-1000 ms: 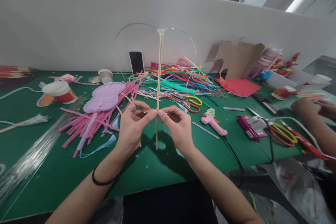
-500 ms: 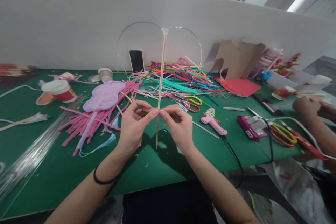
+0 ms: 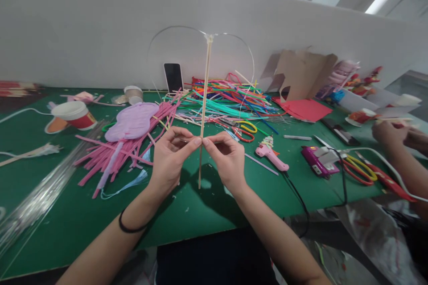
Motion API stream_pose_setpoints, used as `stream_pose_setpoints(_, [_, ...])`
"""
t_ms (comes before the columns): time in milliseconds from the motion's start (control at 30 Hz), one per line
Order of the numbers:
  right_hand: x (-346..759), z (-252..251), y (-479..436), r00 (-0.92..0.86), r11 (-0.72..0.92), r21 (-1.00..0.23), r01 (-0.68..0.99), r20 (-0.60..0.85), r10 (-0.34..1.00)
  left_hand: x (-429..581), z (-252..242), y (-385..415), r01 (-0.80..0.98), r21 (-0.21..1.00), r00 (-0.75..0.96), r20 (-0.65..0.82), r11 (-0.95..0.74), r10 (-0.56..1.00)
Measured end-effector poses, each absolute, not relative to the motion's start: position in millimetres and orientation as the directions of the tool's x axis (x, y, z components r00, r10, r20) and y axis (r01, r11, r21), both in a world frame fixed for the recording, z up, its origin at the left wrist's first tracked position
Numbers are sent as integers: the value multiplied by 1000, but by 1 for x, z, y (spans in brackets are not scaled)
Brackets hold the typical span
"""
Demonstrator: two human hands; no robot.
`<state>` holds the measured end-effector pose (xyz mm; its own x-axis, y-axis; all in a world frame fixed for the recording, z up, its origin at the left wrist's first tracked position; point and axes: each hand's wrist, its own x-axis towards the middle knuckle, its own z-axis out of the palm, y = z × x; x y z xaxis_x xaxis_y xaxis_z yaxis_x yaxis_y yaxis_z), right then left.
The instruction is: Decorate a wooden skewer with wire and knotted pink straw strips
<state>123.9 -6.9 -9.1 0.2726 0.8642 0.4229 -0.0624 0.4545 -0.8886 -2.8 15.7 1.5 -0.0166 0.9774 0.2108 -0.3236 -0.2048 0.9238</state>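
Observation:
Upright in front of me stands a thin wooden stick (image 3: pixel 204 93), pinched low down between both hands. From a whitish lump (image 3: pixel 209 38) at its top, a thin wire (image 3: pixel 180 26) bows out to either side and curves downward. Thumb and forefinger of my left hand (image 3: pixel 170 158) press on the stick from the left, with a bit of wire showing under the fingers. My right hand (image 3: pixel 229 158) pinches the stick from the right at the same height, thumb tips nearly touching. Whether each hand also grips a wire end is hard to make out.
Left lie a lilac fuzzy fan shape (image 3: pixel 133 121), pink pipe cleaners (image 3: pixel 96 167) and a paper cup (image 3: pixel 75 116). Behind are colourful pipe cleaners (image 3: pixel 220 104) and scissors (image 3: pixel 247 131). Right are a pink glue gun (image 3: pixel 271 156), a purple power strip (image 3: pixel 316 160) and another person's hand (image 3: pixel 389 136).
The right-hand arc of wire has shifted slightly inward. Both hands keep their pinch on the stick, and the view has moved only a little.

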Motion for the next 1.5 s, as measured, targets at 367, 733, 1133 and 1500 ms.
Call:
stream_pose_setpoints(367, [123, -8, -7, 284, 418, -906, -70, 384, 879, -2, 3, 16, -324, 926, -22, 199, -195, 980])
stream_pose_setpoints(733, [123, -8, -8, 285, 401, -913, -71, 367, 886, 0, 2, 16, -336, 924, -12, 191, -184, 982])
stream_pose_setpoints(1133, [124, -8, -7, 276, 399, -914, -73, 366, 889, -1, 4, 15, -283, 944, -23, 171, -170, 985])
stream_pose_setpoints(1500, [123, -9, -7, 282, 371, -923, -106, 330, 901, -1, 5, 15, -310, 938, -3, 161, -154, 987])
